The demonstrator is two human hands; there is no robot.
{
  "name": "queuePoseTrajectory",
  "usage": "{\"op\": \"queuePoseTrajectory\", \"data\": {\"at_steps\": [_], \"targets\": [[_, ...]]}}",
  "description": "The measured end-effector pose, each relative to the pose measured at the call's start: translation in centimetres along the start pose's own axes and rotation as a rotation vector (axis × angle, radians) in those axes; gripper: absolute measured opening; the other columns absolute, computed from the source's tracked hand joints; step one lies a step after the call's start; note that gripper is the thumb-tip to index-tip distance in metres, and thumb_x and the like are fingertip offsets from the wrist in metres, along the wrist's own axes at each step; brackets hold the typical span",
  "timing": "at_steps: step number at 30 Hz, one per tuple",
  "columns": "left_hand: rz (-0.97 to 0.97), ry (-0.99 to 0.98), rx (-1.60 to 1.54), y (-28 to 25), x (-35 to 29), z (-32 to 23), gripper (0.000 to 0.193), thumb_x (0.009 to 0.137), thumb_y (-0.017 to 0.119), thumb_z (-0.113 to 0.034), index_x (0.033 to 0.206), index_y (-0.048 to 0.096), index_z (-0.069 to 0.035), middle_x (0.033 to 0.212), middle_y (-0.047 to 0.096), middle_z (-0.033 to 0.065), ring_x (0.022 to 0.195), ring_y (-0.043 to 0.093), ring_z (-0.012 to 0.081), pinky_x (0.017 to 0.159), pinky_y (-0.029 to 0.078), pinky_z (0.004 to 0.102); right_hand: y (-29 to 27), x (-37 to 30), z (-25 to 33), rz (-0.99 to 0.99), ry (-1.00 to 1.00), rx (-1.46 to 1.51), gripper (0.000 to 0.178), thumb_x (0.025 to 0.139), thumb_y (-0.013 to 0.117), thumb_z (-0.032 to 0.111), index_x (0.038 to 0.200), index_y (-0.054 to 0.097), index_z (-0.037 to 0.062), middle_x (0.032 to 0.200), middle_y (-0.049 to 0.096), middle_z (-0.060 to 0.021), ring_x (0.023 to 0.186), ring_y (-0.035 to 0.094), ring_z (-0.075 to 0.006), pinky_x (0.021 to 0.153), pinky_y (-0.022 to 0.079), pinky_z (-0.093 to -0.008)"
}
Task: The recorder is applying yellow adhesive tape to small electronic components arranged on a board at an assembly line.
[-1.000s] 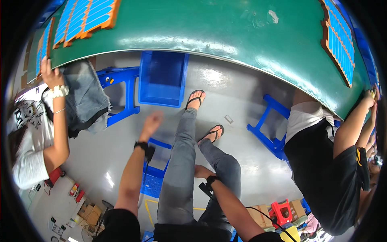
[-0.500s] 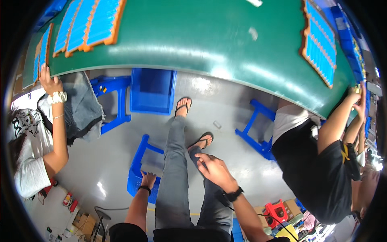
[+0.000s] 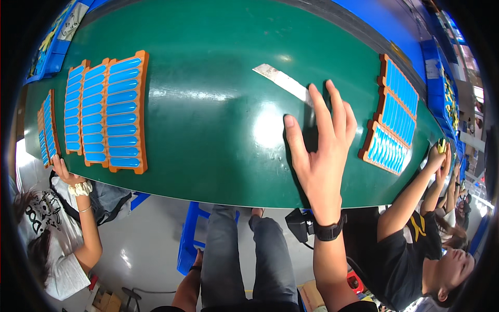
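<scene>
My right hand is open over the green table, its fingers spread. It holds nothing, and its fingertips are near a pale strip on the tabletop. A dark band circles that wrist. Down beside my left leg, my left hand is at a blue plastic stool and appears to grip its edge; its fingers are mostly hidden. Orange trays with blue oblong pieces in rows lie to the left and right on the table.
A person at the left rests a hand by another tray. At the right, a person in black holds a small yellowish thing. Blue bins line the table's far side.
My right hand has risen from beside my leg to over the table, fingers now spread. My view has tilted up, showing more tabletop. My left hand stays by the stool.
</scene>
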State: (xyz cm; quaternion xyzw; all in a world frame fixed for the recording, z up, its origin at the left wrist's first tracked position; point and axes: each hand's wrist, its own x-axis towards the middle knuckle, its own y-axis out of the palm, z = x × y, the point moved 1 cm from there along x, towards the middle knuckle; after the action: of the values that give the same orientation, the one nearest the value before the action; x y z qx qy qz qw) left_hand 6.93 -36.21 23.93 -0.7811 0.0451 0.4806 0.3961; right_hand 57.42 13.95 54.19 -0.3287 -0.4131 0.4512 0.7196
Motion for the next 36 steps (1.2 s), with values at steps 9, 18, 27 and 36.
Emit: {"op": "queuePoseTrajectory", "data": {"at_steps": [9, 18, 27, 36], "targets": [[0.044, 0.028, -0.189, -11.0, 6.7, -5.9, 0.018, 0.090, 0.060, -0.019, 0.098, 0.071, -0.007, 0.099, 0.074, 0.0127, 0.102, 0.069, 0.0308, 0.103, 0.045, 0.0534, -1.0, 0.2, -2.7, -0.033, -0.006, 0.129, 0.022, 0.089, 0.078, 0.019, 0.106, 0.071, 0.0070, 0.141, 0.058, -0.0173, 0.130, 0.048, -0.0375, 0.108, 0.038, -0.0470], [0.151, 0.053, -0.209, -18.3, 10.7, -8.6, 0.018, 0.081, 0.068, -0.015, 0.095, 0.076, -0.022, 0.098, 0.075, 0.0042, 0.106, 0.070, 0.0287, 0.104, 0.045, 0.0532, 0.3, -0.1, -2.0, -0.027, -0.048, 0.028, 0.022, 0.094, 0.071, 0.019, 0.110, 0.063, 0.0067, 0.142, 0.050, -0.0203, 0.132, 0.045, -0.0393, 0.106, 0.036, -0.0509], [0.193, 0.110, -0.326, -26.1, 16.8, -5.6, 0.015, 0.080, 0.070, -0.019, 0.094, 0.076, -0.017, 0.102, 0.075, 0.0072, 0.105, 0.070, 0.0300, 0.101, 0.048, 0.0449, -0.3, 0.3, -1.4, 0.014, -0.018, 0.038, 0.023, 0.093, 0.072, 0.016, 0.112, 0.062, 0.0076, 0.145, 0.048, -0.0206, 0.132, 0.045, -0.0388, 0.103, 0.037, -0.0496], [0.009, -0.114, 0.006, -35.5, 22.7, -1.8, 0.048, 0.086, 0.067, -0.030, 0.129, 0.058, -0.013, 0.134, 0.055, 0.0159, 0.130, 0.050, 0.0354, 0.112, 0.035, 0.0537, -0.3, 0.1, -1.6, 0.062, 0.031, 0.046, 0.024, 0.095, 0.071, 0.017, 0.113, 0.061, 0.0048, 0.146, 0.047, -0.0216, 0.134, 0.041, -0.0419, 0.111, 0.032, -0.0521]]}}
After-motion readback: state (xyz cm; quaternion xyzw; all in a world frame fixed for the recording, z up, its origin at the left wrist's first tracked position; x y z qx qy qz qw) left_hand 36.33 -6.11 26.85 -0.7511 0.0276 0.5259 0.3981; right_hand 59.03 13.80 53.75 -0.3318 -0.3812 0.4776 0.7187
